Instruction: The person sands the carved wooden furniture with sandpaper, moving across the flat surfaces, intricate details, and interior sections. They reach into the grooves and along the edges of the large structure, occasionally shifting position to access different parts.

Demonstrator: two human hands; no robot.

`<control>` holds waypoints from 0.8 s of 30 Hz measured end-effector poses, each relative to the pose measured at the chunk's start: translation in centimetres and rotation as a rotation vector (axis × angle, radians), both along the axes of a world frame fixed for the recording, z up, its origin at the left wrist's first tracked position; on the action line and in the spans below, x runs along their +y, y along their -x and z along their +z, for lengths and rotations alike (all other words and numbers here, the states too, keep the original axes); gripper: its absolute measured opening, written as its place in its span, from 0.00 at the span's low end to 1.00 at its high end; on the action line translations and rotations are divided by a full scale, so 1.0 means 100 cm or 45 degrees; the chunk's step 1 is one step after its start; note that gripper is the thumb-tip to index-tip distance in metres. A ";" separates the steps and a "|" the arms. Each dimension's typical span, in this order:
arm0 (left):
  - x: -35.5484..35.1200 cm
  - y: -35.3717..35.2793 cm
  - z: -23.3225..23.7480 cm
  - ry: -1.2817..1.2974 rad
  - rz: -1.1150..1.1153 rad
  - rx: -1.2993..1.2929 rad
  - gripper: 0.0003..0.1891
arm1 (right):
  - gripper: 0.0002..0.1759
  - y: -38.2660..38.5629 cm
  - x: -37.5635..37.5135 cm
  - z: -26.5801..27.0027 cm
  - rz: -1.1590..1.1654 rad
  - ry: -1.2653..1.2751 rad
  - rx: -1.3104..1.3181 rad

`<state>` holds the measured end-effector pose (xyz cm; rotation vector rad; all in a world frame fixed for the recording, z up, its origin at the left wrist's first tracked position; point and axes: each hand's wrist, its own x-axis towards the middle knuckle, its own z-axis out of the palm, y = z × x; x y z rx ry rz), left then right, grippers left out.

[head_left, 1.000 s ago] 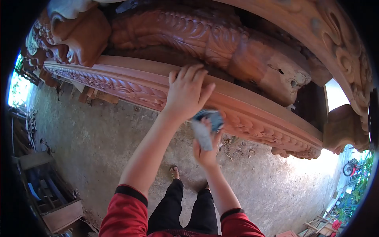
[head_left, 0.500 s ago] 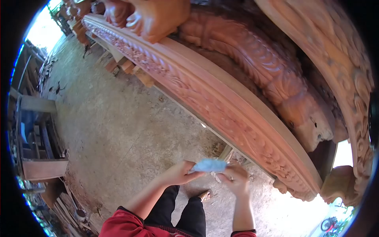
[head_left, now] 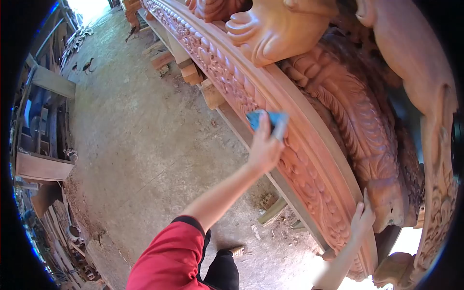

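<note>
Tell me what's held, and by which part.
The left hand holds a blurred blue sheet, apparently around its middle, against the carved beam. The right hand rests on the beam.

Glossy, reddish carved wooden rail (head_left: pixel 309 176)

The person wears a red garment, its left sleeve (head_left: pixel 166 256) made of plain, bright red fabric with soft creases across the upper part. The sleeve is short and loose, and it ends in a flat black band (head_left: pixel 191 223) that circles the arm and leaves the forearm (head_left: pixel 224 195) bare. Black trousers (head_left: pixel 223 272) of matte, plain cloth show at the bottom of the frame. Beside them, a foot (head_left: pixel 238 250) is too small to make out in detail. The left hand (head_left: pixel 266 152) and right hand (head_left: pixel 362 221) are bare.
</note>
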<state>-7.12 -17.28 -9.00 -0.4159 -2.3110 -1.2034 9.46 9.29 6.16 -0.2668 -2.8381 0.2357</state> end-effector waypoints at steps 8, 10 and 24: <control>-0.030 0.014 -0.005 0.318 -0.397 0.352 0.31 | 0.29 -0.002 0.008 -0.009 -0.097 -0.016 0.033; -0.023 0.021 -0.002 0.242 -0.374 0.287 0.36 | 0.28 -0.002 0.009 -0.010 -0.146 -0.025 0.028; -0.061 0.090 -0.012 -0.553 0.145 -0.029 0.16 | 0.23 0.001 0.010 -0.011 -0.202 0.078 0.028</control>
